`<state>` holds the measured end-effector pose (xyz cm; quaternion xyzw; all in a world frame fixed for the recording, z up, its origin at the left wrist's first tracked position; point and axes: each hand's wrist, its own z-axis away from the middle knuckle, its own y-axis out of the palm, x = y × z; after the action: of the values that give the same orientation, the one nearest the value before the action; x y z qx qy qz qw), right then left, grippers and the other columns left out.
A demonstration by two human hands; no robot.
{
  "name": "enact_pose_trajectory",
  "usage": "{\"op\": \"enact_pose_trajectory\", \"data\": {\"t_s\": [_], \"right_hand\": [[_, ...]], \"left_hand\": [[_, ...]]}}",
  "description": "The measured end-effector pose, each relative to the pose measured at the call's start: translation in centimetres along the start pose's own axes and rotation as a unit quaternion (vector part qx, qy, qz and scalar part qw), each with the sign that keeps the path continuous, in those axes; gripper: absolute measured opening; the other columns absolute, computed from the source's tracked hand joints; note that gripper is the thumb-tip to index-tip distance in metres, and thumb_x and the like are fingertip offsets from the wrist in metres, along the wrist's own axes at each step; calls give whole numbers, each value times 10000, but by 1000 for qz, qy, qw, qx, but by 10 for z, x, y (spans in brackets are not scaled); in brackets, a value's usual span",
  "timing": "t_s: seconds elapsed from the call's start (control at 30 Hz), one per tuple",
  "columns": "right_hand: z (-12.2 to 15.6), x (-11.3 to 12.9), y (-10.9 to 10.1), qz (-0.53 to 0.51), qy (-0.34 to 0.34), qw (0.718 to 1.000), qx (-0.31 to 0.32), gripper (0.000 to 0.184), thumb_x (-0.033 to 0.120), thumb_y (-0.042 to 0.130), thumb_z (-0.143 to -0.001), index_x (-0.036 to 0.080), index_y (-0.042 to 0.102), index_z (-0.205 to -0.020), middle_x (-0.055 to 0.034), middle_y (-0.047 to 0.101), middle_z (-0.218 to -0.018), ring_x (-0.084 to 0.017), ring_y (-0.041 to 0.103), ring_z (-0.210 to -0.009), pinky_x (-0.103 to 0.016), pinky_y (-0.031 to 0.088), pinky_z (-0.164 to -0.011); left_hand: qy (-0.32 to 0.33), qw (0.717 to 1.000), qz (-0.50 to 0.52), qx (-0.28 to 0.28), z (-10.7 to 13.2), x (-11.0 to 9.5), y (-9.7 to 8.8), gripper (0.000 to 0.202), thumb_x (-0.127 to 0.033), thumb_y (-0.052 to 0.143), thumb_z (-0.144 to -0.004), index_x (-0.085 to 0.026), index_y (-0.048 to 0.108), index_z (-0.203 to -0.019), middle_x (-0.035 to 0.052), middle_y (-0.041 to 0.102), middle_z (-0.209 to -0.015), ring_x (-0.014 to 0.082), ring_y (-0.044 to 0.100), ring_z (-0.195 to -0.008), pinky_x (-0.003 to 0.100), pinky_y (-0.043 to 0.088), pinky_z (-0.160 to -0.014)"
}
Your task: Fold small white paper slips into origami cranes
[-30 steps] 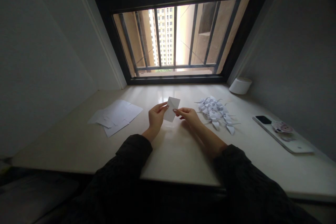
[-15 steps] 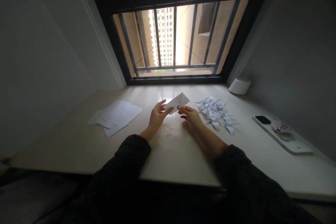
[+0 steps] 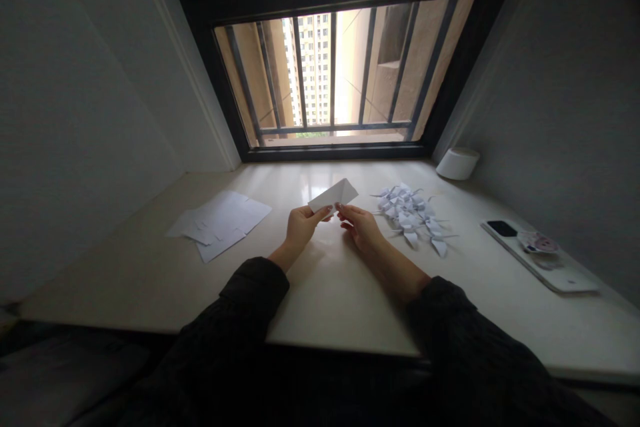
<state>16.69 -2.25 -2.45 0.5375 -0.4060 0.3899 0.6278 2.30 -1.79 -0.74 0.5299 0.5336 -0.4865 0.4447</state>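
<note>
A folded piece of white paper (image 3: 330, 195) is held up above the sill, tilted with its right end higher. My left hand (image 3: 303, 223) pinches its lower edge, thumb on the near face and fingers curled behind. My right hand (image 3: 361, 223) grips the same edge a little to the right, its thumb and forefinger close to the left thumb. Just right of the right hand lies a pile of folded paper cranes (image 3: 407, 210). Parts of the fingers behind the paper are hidden.
Flat white paper sheets and smaller pieces (image 3: 230, 217) lie on the pale windowsill (image 3: 345, 307) at left. A white phone (image 3: 555, 267) with a round grip rests at right. A white cylindrical object (image 3: 457, 164) stands in the back right corner, beside the barred window (image 3: 333, 80).
The left fingers, spread apart before, have curled in behind the paper. Both hands have come closer together, and the paper has shifted slightly left.
</note>
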Motion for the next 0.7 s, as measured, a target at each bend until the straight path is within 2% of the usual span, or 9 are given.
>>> {"op": "enact_pose_trajectory", "data": {"t_s": [0.27, 0.53, 0.7], "right_hand": [[-9, 12, -15, 73, -21, 996, -40, 337, 516, 735, -560, 209, 642, -662, -49, 629, -703, -189, 582, -722, -291, 400, -598], [-12, 12, -19, 27, -8, 998, -62, 317, 489, 757, -543, 219, 642, -662, -20, 608, -661, -159, 563, -653, -287, 398, -585], [-16, 10, -22, 47, -18, 997, -62, 333, 523, 722, -578, 224, 609, -673, -35, 638, -689, -180, 585, -669, -298, 411, -579]], "left_hand": [[-1, 1000, -9, -8, -1, 1, -2, 372, -451, 744, -631, -121, 741, -804, 104, 717, -682, 203, 656, -654, 289, 467, -596], [-9, 1000, -9, -7, 0, -1, -3, 364, -445, 742, -634, -115, 737, -787, 102, 715, -679, 195, 652, -638, 283, 459, -593], [-9, 1000, -12, -6, 0, -1, -4, 376, -448, 737, -637, -111, 735, -803, 105, 715, -687, 199, 654, -648, 276, 447, -579]]}}
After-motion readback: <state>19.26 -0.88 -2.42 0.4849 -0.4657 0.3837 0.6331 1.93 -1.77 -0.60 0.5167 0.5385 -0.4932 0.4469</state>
